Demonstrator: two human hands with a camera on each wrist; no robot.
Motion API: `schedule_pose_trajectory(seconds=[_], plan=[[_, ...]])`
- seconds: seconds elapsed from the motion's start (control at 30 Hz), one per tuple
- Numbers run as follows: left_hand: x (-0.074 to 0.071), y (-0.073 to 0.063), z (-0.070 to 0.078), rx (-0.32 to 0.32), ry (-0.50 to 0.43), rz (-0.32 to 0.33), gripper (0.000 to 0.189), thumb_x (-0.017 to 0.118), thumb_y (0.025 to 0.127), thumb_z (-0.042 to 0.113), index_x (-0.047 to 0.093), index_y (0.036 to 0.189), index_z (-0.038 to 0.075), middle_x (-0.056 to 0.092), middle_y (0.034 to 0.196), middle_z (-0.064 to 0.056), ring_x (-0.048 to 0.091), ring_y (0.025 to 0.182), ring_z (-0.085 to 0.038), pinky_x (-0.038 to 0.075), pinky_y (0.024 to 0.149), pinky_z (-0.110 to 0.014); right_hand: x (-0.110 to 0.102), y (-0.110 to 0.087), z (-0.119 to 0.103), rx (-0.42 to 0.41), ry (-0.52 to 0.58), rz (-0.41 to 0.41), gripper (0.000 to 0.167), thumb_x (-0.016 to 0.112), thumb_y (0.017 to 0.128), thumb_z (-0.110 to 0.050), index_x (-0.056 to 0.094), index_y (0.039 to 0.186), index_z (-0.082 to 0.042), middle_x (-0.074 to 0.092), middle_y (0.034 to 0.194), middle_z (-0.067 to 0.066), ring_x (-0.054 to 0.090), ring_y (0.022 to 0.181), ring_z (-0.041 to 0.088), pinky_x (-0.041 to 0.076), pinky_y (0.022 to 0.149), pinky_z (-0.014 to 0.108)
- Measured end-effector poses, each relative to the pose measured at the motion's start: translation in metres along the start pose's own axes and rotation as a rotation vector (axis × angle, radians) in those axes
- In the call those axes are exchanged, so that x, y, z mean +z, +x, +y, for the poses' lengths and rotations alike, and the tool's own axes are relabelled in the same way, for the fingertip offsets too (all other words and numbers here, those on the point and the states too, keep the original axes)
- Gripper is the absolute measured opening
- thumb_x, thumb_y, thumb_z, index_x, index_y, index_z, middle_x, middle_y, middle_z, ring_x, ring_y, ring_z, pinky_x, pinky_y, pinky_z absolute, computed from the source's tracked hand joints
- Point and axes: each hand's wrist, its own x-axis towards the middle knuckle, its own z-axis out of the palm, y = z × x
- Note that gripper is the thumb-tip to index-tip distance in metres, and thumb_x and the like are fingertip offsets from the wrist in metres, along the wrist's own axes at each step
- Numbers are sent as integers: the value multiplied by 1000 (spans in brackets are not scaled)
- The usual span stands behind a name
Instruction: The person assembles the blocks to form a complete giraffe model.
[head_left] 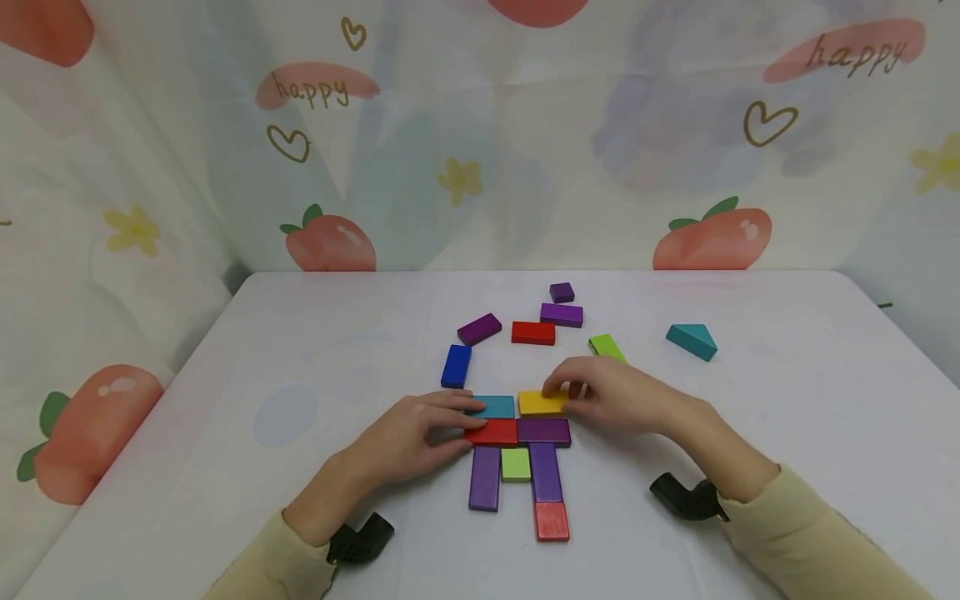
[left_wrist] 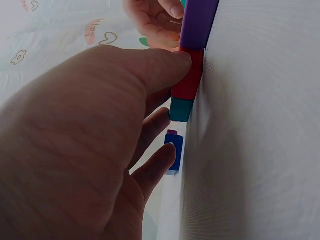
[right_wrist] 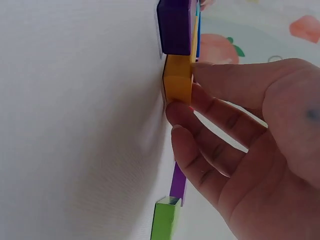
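My left hand point(head_left: 416, 433) rests its fingers on the left ends of a teal block point(head_left: 497, 407) and a red block point(head_left: 497, 432); in the left wrist view the thumb lies against the red block point(left_wrist: 189, 80). With curled fingers and thumb, my right hand point(head_left: 626, 396) pinches the right end of a yellow block point(head_left: 536, 403), which lies flat beside the teal one. Under the yellow block is a purple block point(head_left: 545, 431). Lower down are two upright purple blocks point(head_left: 484, 479), a light green square point(head_left: 515, 465) and another red block point(head_left: 552, 522).
Beyond the hands lie a blue block point(head_left: 456, 367), a purple block point(head_left: 479, 328), a red block point(head_left: 533, 333), a purple block point(head_left: 562, 315), a small purple cube point(head_left: 562, 292) and a green block point(head_left: 606, 346). A teal triangle point(head_left: 694, 340) sits to the right. Patterned cloth hangs behind the white table point(head_left: 187, 467).
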Motion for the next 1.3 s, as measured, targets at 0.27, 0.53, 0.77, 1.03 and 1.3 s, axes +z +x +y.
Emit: schedule_pose_trajectory(seconds=[0.27,0.53,0.77,1.03,1.3], plan=[[1,-1,0,3,-2,0,33,74,94,20,73,127,17,62,138,5,47,137,-16,42,109,-40,4,-4,-1,-13,48,-4,22,68,98,-13,70,119,-12,67,111,-5,61,97,14,56,84,29],[0,-2,-1,-3,-1,2,34,74,94,20,73,127,18,62,138,6,47,137,-15,42,109,-40,6,-3,-2,-23,48,1,22,67,98,-12,70,119,-13,67,112,-5,60,97,14,55,83,29],[0,-2,-1,-4,-4,3,33,74,94,19,73,127,17,62,138,5,47,137,-16,42,109,-40,7,-3,-3,-4,50,-32,29,74,94,-22,69,122,-14,66,115,-6,59,100,15,55,87,32],[0,-1,-1,2,2,0,33,74,94,19,73,127,17,62,138,5,47,137,-15,42,109,-40,5,-8,1,12,58,-88,50,83,86,-28,63,130,-16,63,123,-5,57,110,19,52,93,40],[0,0,-2,10,1,2,33,74,94,19,73,127,17,62,137,5,47,137,-15,42,109,-39,5,-8,1,8,53,-85,51,83,85,-27,63,130,-16,63,124,-4,57,111,20,52,94,41]])
